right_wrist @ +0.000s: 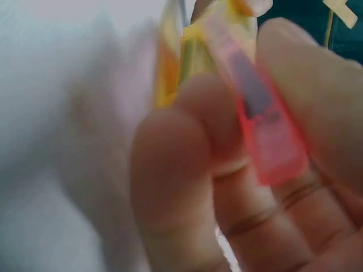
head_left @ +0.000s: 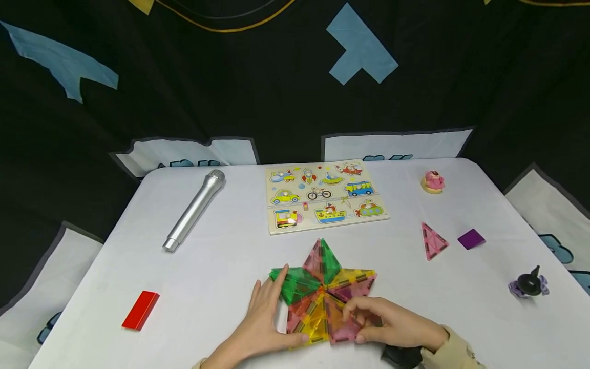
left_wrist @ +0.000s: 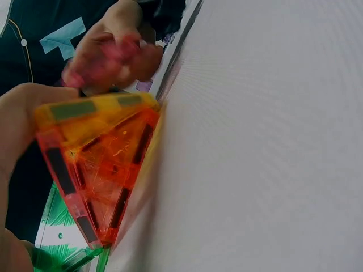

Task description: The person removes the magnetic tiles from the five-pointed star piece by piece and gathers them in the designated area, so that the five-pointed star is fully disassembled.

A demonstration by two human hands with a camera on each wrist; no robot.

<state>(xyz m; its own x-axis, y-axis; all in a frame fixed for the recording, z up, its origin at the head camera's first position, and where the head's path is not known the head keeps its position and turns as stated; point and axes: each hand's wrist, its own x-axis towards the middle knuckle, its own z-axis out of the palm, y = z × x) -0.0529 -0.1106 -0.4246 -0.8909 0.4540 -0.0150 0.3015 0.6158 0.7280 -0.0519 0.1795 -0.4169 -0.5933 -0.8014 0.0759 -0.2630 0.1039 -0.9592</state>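
Head view: multicoloured tile star (head_left: 316,296) at the near middle of the white counter (head_left: 221,277), below the puzzle board (head_left: 301,227). Left hand (head_left: 262,320) spread wide, fingers at the green point (head_left: 295,283), thumb at the yellow lower one. Right hand (head_left: 392,320) narrow, pinching the pink lower-right point. Loose pink triangle (head_left: 433,242) and purple tile (head_left: 471,239) well apart, to the right; silver microphone and red block to the left. Likely risk: right hand tugs or twists while the left braces only the far side, so a seam opens near the centre. Uneven push could also slide or spin the whole star.

Left wrist view: orange-and-yellow point stands up as a raised wedge, dark strips along its edges. Pressing down too hard might cave it in or pop a strip joint. Left hand only partly in frame.

Right wrist view: fingers and thumb close about a pink tile edge (right_wrist: 278,147), blurry. Grip sits at the tip, so leverage on the joints is probably high; a slip could knock neighbouring tiles.
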